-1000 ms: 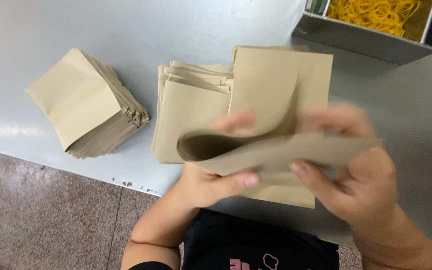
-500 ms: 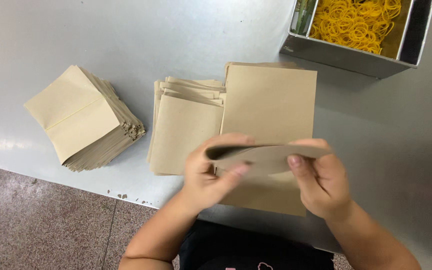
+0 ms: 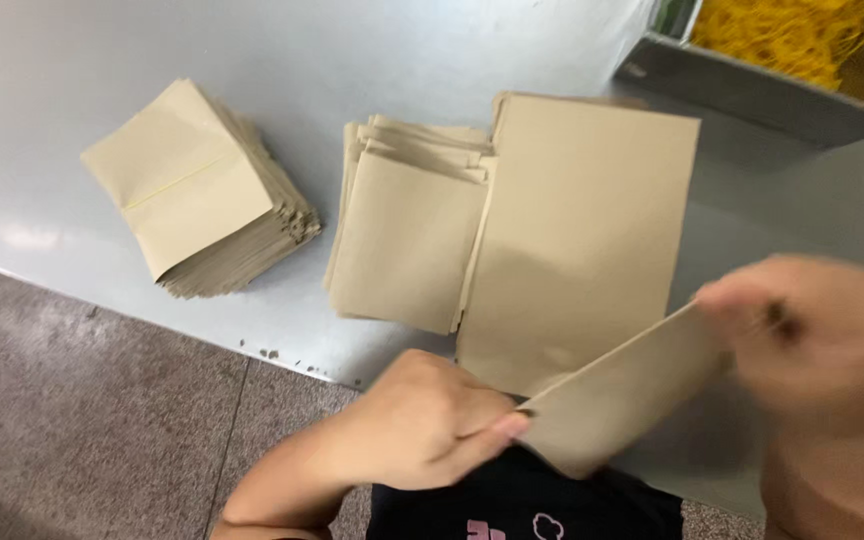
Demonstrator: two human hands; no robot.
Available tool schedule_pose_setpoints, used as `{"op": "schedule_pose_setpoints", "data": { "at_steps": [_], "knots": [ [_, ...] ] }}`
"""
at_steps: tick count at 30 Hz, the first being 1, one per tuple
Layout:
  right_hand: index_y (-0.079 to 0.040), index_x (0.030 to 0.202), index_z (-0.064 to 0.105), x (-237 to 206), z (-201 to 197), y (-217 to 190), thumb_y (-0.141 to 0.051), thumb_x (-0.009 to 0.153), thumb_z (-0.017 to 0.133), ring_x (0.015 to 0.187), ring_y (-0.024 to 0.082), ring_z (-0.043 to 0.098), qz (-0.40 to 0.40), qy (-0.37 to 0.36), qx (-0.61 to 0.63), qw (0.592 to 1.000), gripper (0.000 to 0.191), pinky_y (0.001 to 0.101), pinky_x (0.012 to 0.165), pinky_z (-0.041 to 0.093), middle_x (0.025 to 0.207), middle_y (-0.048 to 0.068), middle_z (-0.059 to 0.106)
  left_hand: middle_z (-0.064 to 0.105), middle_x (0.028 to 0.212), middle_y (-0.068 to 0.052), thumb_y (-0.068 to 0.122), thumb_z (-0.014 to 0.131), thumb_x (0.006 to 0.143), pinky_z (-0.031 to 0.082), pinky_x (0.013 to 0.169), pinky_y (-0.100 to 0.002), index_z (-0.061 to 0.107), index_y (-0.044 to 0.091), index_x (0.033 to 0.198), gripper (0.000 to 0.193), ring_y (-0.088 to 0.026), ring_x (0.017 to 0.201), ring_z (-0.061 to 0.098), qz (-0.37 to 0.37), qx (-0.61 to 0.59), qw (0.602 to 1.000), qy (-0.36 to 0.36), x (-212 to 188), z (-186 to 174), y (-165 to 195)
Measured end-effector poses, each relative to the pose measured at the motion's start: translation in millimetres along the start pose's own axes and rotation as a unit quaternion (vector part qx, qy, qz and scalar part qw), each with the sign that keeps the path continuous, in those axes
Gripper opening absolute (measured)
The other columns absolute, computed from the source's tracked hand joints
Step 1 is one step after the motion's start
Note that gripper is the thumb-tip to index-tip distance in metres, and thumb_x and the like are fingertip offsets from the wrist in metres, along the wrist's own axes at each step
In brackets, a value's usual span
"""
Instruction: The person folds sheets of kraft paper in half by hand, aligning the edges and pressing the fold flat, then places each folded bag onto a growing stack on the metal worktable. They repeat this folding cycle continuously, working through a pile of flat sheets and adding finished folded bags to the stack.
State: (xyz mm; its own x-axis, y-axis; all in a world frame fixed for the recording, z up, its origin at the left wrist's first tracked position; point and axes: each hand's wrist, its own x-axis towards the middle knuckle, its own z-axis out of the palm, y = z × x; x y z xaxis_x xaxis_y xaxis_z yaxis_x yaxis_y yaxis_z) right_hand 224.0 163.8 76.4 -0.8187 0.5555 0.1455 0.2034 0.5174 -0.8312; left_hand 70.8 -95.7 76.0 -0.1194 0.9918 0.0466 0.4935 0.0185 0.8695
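Left hand [image 3: 422,420] pinches lower end of tan paper sheet [image 3: 622,390]; right hand [image 3: 822,330], blurred, grips upper end. Sheet spans btwn hands, above table edge [image 3: 282,345]. Paper stacks [image 3: 407,235] beyond left hand.

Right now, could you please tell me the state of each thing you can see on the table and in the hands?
Paper sheet: folded, pinched at both ends.
Left hand: closed on the sheet.
Right hand: blurred, gripping the sheet.
Large sheets: flat, stacked.
Middle stack: fanned.
Left stack: folded, piled.
Rubber band bin: open.
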Motion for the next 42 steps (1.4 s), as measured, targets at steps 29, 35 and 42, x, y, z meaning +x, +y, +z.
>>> {"op": "schedule_pose_setpoints", "data": {
  "at_steps": [29,35,42],
  "knots": [
    [-0.015,0.088,0.072,-26,53,5,-0.038,0.069,0.083,0.088,0.023,0.064,-0.153,-0.299,-0.13,0.933,0.031,0.0377,0.075,0.051,0.092,0.0,0.069,0.069,0.119,-0.011,0.03,0.078,0.094,0.054,0.083,-0.041,0.063,0.011,0.137,0.049,-0.03,0.101,0.067,-0.187,0.39,0.84,0.328,-14,-12,-71],
    [-0.019,0.089,0.075,-16,52,0,-0.023,0.077,0.081,0.086,0.019,0.066,-0.132,-0.318,-0.135,0.929,0.015,0.0347,0.073,0.053,0.09,-0.005,0.071,0.067,0.12,-0.008,0.036,0.08,0.072,0.048,0.096,-0.043,0.07,0.011,0.111,0.047,-0.03,0.115,0.063,0.073,0.197,0.975,0.07,3,-9,-29],
    [-0.013,0.094,0.072,-26,53,-12,-0.027,0.067,0.084,0.089,0.023,0.064,-0.183,-0.276,-0.157,0.93,0.033,0.0383,0.073,0.051,0.093,0.001,0.067,0.063,0.112,-0.009,0.022,0.075,0.075,0.047,0.094,-0.042,0.065,0.01,0.091,0.023,-0.029,0.109,0.059,0.048,0.247,0.967,0.045,16,5,-24]
  ]
}}
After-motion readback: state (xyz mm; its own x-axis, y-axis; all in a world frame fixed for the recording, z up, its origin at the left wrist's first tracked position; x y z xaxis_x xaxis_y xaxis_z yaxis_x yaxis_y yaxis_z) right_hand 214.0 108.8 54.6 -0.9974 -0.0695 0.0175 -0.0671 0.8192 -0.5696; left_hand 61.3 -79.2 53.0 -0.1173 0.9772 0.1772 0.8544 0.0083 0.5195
